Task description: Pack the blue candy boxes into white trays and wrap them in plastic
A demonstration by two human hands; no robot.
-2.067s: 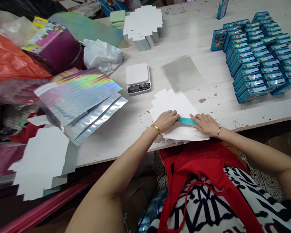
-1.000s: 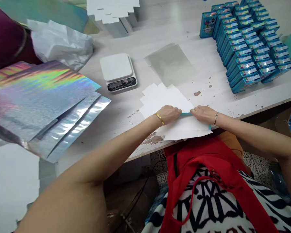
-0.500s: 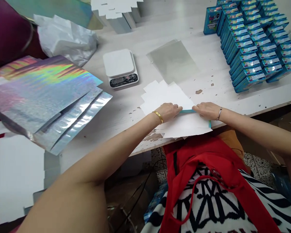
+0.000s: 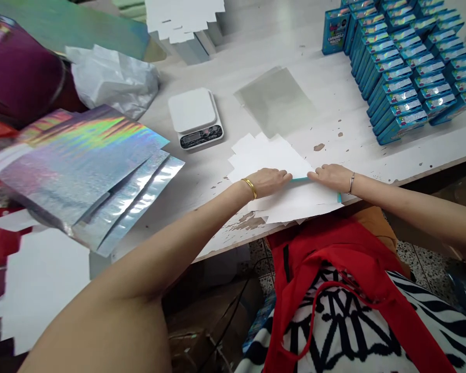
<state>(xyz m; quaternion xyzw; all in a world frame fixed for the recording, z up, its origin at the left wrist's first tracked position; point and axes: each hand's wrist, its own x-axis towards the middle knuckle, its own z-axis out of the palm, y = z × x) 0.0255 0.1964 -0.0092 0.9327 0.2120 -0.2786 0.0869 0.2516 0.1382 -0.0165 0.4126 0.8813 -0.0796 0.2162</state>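
Observation:
A flat carton blank point(image 4: 295, 203), white on the upper side, lies at the table's front edge. A narrow teal strip of its printed side shows along a raised fold between my hands. My left hand point(image 4: 271, 181), with a gold bracelet at the wrist, pinches this fold from the left, fingers curled. From the right, my right hand point(image 4: 330, 177) grips the same fold, its thumb and fingertips close to those of the left. The undersides of both hands' fingers are hidden. More white cut card point(image 4: 266, 155) spreads just behind the hands.
A white kitchen scale point(image 4: 196, 118) stands left of centre, near translucent sheets point(image 4: 277, 101). Rows of blue boxes point(image 4: 399, 77) fill the back right. Holographic pouches point(image 4: 81, 160) and a white plastic bag point(image 4: 114, 80) lie left. Stacked white blanks point(image 4: 182, 20) stand at the back.
The view has shifted slightly. Both hands keep their grip on the fold, and the teal strip between them looks a little thinner.

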